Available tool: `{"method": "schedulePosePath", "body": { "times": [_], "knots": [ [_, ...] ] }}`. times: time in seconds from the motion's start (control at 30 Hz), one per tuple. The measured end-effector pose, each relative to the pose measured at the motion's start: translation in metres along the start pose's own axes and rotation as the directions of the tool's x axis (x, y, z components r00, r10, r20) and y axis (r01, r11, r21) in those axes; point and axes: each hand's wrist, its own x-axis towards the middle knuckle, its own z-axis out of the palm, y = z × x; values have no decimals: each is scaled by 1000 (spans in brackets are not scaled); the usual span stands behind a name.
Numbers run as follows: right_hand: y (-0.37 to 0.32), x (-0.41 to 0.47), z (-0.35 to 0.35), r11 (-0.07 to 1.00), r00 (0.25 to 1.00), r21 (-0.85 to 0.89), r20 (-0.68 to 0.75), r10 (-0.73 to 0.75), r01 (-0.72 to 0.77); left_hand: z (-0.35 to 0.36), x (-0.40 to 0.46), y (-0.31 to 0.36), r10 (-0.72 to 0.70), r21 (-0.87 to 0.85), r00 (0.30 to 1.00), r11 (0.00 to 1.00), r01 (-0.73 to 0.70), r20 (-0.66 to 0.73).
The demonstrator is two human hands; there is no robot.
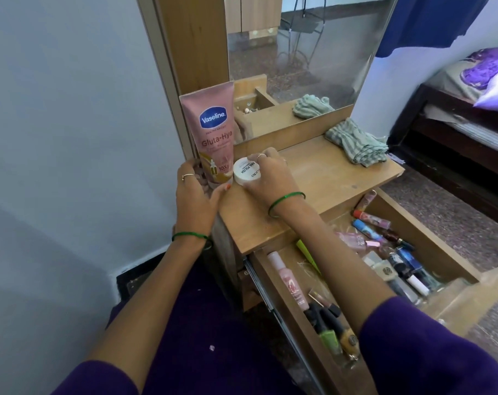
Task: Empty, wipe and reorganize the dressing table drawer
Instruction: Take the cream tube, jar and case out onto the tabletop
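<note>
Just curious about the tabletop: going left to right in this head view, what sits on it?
Left hand → pink tube → white jar → right hand → striped cloth.

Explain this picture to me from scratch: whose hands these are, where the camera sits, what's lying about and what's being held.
No machine here: a person in purple sleeves works bare-handed, and the one camera is worn on their head, looking down. The left hand steadies an upright pink Vaseline tube on the wooden dressing table top. The right hand holds a small white nail polish remover jar beside the tube. A striped green cloth lies near the mirror. Below, the open drawer is still full of nail polish bottles, lip balms and a pink spray bottle, so emptying has barely begun.
</note>
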Motion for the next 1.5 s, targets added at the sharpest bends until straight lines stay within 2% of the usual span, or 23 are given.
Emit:
{"method": "schedulePosePath", "body": {
  "times": [0.1,0.23,0.33,0.43,0.5,0.6,0.67,0.73,0.77,0.83,0.87,0.93,1.03,1.1,1.2,1.37,1.5],
  "knots": [
    [3,-3,1,998,999,69,-54,3,0,2,-2,1,3,-10,1000,1000,-4,-28],
    [9,-13,-11,993,999,112,-1,-41,41,6,-11,10,-10,-6,995,1000,9,-96],
    [17,-26,-32,995,999,92,-15,-44,46,8,-22,19,92,45,982,995,-86,-163],
    [38,-48,-63,995,997,100,-80,-11,19,7,-39,33,258,139,950,962,-236,-176],
    [57,-66,-85,997,994,71,-104,34,-27,7,-54,41,429,168,893,898,-407,-134],
    [88,-92,-104,989,980,-8,-139,145,-148,11,-81,47,666,121,746,739,-663,21],
    [101,-107,-108,971,971,-64,-76,226,-231,18,-96,50,750,37,639,644,-765,169],
    [110,-121,-104,958,962,-97,18,274,-271,26,-103,53,777,-22,520,563,-826,356],
    [114,-128,-102,952,955,-118,54,291,-283,30,-105,55,751,-14,468,535,-845,465],
    [120,-140,-99,929,932,-214,138,335,-303,35,-107,62,559,59,411,541,-839,720],
    [124,-145,-98,914,914,-273,192,357,-299,39,-108,62,436,112,391,540,-834,810],
    [130,-153,-94,895,868,-364,321,379,-257,46,-109,61,250,183,365,540,-821,897],
    [136,-161,-82,880,820,-456,447,358,-136,56,-109,57,93,243,355,569,-785,930],
    [138,-164,-73,882,831,-467,461,310,-70,60,-110,55,41,264,360,603,-753,932],
    [133,-167,-68,872,788,-488,521,329,-42,63,-108,51,-3,303,402,663,-685,915],
    [129,-169,-56,800,820,-593,501,278,91,65,-106,40,2,312,443,709,-633,896],
    [134,-166,-64,759,827,-630,506,244,161,64,-106,36,7,307,442,709,-635,897]
  ]
}}
